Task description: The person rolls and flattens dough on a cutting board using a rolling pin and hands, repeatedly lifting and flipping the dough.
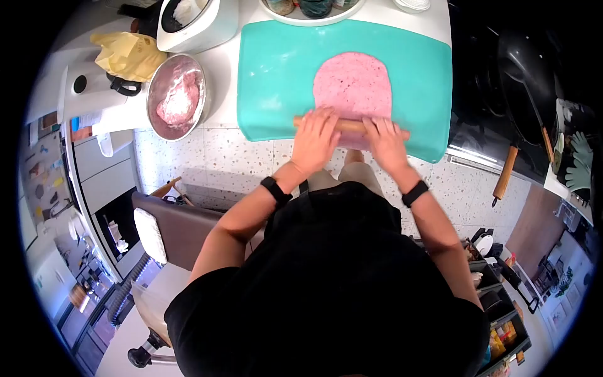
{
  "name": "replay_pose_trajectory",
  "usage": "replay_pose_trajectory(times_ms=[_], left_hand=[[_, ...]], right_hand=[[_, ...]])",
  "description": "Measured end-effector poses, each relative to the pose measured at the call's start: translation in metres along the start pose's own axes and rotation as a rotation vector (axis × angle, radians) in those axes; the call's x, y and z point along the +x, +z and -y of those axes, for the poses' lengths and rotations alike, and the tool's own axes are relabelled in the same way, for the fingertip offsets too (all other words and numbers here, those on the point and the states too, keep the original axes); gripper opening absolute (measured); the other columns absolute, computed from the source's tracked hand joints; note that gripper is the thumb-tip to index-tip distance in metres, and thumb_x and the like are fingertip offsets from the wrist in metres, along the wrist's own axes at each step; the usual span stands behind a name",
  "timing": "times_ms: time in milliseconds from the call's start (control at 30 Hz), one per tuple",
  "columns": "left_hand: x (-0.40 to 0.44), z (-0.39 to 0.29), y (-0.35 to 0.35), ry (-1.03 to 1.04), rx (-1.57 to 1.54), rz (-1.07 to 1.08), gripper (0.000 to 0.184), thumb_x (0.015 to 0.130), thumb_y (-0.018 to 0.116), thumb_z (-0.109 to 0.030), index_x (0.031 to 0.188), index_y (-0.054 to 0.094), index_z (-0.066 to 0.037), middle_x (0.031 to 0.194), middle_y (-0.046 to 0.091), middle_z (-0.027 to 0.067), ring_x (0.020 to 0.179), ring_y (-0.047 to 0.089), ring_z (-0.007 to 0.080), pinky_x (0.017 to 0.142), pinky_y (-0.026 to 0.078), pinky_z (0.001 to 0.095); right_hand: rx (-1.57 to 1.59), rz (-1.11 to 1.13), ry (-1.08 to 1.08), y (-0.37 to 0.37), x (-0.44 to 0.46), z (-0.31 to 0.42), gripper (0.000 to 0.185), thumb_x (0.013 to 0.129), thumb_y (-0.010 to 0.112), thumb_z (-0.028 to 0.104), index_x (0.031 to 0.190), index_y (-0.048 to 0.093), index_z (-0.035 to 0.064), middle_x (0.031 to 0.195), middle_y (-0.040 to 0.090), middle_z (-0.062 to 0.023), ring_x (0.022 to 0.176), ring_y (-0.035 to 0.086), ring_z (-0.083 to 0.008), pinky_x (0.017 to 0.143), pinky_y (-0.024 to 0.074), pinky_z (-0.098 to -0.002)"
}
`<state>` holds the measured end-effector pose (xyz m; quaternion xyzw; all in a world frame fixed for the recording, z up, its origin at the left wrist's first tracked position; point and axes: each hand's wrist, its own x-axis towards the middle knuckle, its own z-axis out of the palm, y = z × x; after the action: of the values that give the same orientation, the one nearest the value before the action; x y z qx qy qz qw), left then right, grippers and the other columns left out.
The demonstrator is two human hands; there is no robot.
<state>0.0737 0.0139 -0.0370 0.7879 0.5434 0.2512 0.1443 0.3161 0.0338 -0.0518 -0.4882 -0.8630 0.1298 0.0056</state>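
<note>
Rolling pin: [350, 125] lies crosswise under both hands, pressed on the dough; its ends stick out past the left and right hands.
Left hand: [316, 139] palm down, fingers laid over the pin's left part; can't tell if it grips or only presses, underside hidden.
Right hand: [386, 143] same pose on the pin's right part, slightly blurred; grip likewise can't be told.
Dough sheet: [352, 81] pink, speckled, rolled flat; most of it ahead of the hands, a short strip between them and running under the pin toward the body.
Mat: [276, 81] teal, under the dough, spreading to both sides of the hands and ahead.
Metal bowl: [152, 103] left of the left hand, well apart, off the mat on the white tabletop [221, 88]; pink lump [179, 103] inside.
Jar tray: [314, 21] white, round, ahead of the hands beyond the dough.
Wok: [524, 60] black, well right of the right hand.
</note>
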Motion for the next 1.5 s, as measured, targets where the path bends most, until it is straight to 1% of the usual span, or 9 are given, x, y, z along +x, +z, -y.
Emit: replay_pose_trajectory(times_ms=[67,233,533,733,900,1167,1300,1333,1500], left_hand=[[-0.021,0.008,0.029,-0.099,0.173,0.232,0.073,0.095,0.059,-0.036,0.152,0.035,0.003,0.157,0.036,0.0214,0.150,0.025,0.0381,0.122,0.017,0.0535],[0.020,0.028,0.046,-0.137,0.105,0.154,0.070,0.098,0.055,-0.036,0.154,0.034,0.001,0.160,0.033,0.0212,0.150,0.027,0.0367,0.121,0.019,0.0555],[0.180,0.087,0.051,-0.165,0.202,-0.080,0.059,0.101,0.050,-0.030,0.153,0.038,-0.003,0.159,0.036,0.0187,0.149,0.030,0.0362,0.123,0.019,0.0538],[0.087,0.044,0.060,-0.196,0.085,0.033,0.066,0.096,0.057,-0.026,0.150,0.037,0.007,0.158,0.034,0.0259,0.149,0.030,0.0390,0.121,0.022,0.0520],[0.164,0.077,0.070,-0.201,0.104,0.030,0.065,0.094,0.060,-0.027,0.147,0.041,0.006,0.156,0.037,0.0257,0.148,0.032,0.0402,0.119,0.027,0.0506],[0.236,0.103,0.073,-0.231,0.207,-0.137,0.021,0.091,0.059,-0.016,0.110,0.061,-0.010,0.107,0.060,0.0109,0.099,0.055,0.0323,0.083,0.042,0.0431],[0.220,0.101,0.067,-0.141,0.152,-0.236,0.023,0.092,0.059,-0.018,0.113,0.062,-0.009,0.105,0.061,0.0110,0.098,0.056,0.0335,0.085,0.041,0.0450],[0.205,0.085,0.050,-0.198,0.087,-0.064,0.040,0.094,0.058,-0.022,0.130,0.057,-0.006,0.125,0.059,0.0145,0.118,0.053,0.0346,0.099,0.040,0.0473],[0.162,0.082,0.070,-0.114,0.193,0.046,0.066,0.097,0.056,-0.034,0.151,0.037,0.000,0.155,0.039,0.0170,0.146,0.033,0.0310,0.119,0.026,0.0479]], right_hand=[[-0.029,0.004,0.025,0.025,-0.016,0.014,0.058,0.093,0.058,0.020,0.147,0.045,0.0008,0.146,0.048,-0.0185,0.140,0.041,-0.0357,0.118,0.0292,-0.0525],[-0.003,-0.213,0.324,0.035,0.022,0.016,0.078,0.094,0.059,0.039,0.153,0.033,-0.0039,0.161,0.031,-0.0194,0.153,0.024,-0.0316,0.123,0.0160,-0.0540],[0.124,-0.408,0.327,0.000,0.188,-0.081,0.068,0.103,0.043,0.037,0.153,0.030,-0.0080,0.160,0.031,-0.0245,0.152,0.023,-0.0344,0.125,0.0146,-0.0504],[0.068,-0.206,0.254,0.010,0.088,-0.046,0.069,0.102,0.048,0.035,0.153,0.030,-0.0080,0.162,0.025,-0.0256,0.152,0.022,-0.0365,0.125,0.0142,-0.0509],[-0.143,-0.212,0.310,-0.001,0.176,-0.083,0.069,0.099,0.052,0.038,0.150,0.036,-0.0046,0.160,0.031,-0.0231,0.152,0.024,-0.0351,0.123,0.0164,-0.0524],[0.066,-0.255,0.322,-0.027,0.254,-0.122,0.051,0.097,0.051,0.031,0.136,0.049,-0.0024,0.144,0.048,-0.0212,0.140,0.039,-0.0375,0.117,0.0288,-0.0493],[0.066,-0.419,0.218,-0.025,0.228,-0.118,0.051,0.097,0.053,0.029,0.136,0.049,-0.0020,0.145,0.047,-0.0212,0.141,0.038,-0.0377,0.117,0.0296,-0.0482],[0.107,-0.421,0.205,-0.026,0.209,-0.110,0.057,0.098,0.054,0.031,0.142,0.045,-0.0038,0.151,0.042,-0.0215,0.145,0.034,-0.0376,0.120,0.0261,-0.0494],[-0.024,-0.255,0.275,0.008,0.168,-0.092,0.070,0.099,0.052,0.037,0.150,0.035,-0.0074,0.159,0.034,-0.0214,0.150,0.026,-0.0349,0.123,0.0184,-0.0505]])
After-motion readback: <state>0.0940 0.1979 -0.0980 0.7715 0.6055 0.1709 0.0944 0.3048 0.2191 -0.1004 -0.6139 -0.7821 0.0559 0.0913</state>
